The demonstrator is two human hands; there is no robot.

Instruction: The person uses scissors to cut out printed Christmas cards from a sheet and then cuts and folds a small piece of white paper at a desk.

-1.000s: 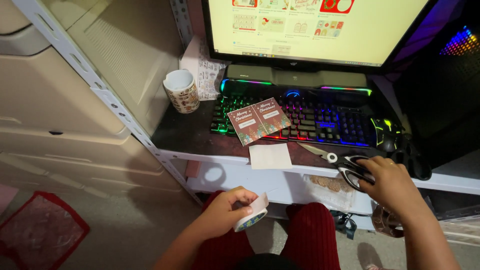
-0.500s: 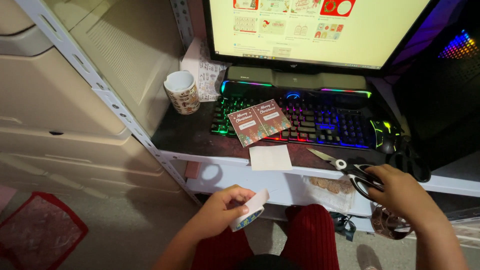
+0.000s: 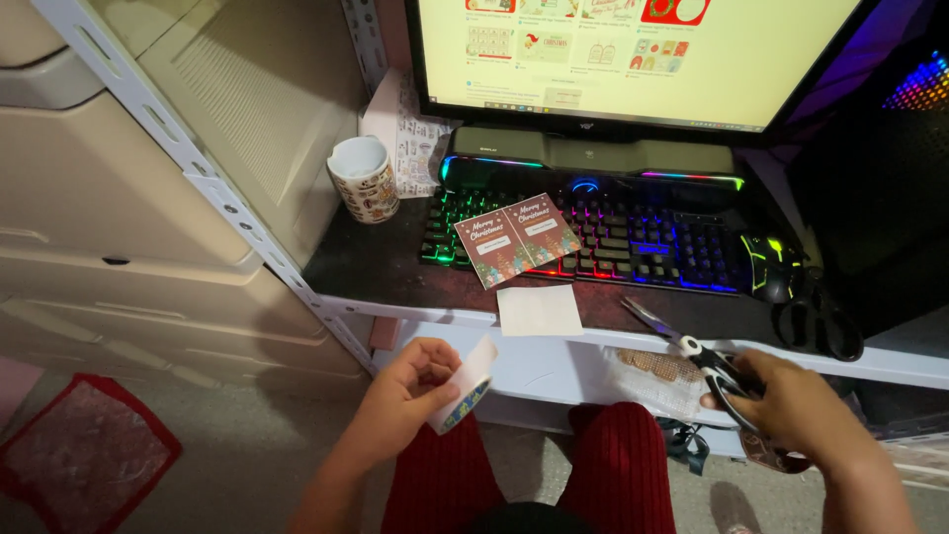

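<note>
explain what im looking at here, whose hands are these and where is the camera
There is no machine here: the camera is worn on a person's head and looks down at that person's own two bare hands and lap, in front of a desk.

The left hand holds a small roll of tape with a loose white end sticking up. The right hand grips a pair of scissors, blades pointing up toward the desk.

On the dark desk lie a keyboard lit in rainbow colours, two red and green greeting cards resting on its left part, a blank white card near the front edge, a patterned mug at the left and a mouse at the right. A monitor stands behind, showing a bright page.
</note>
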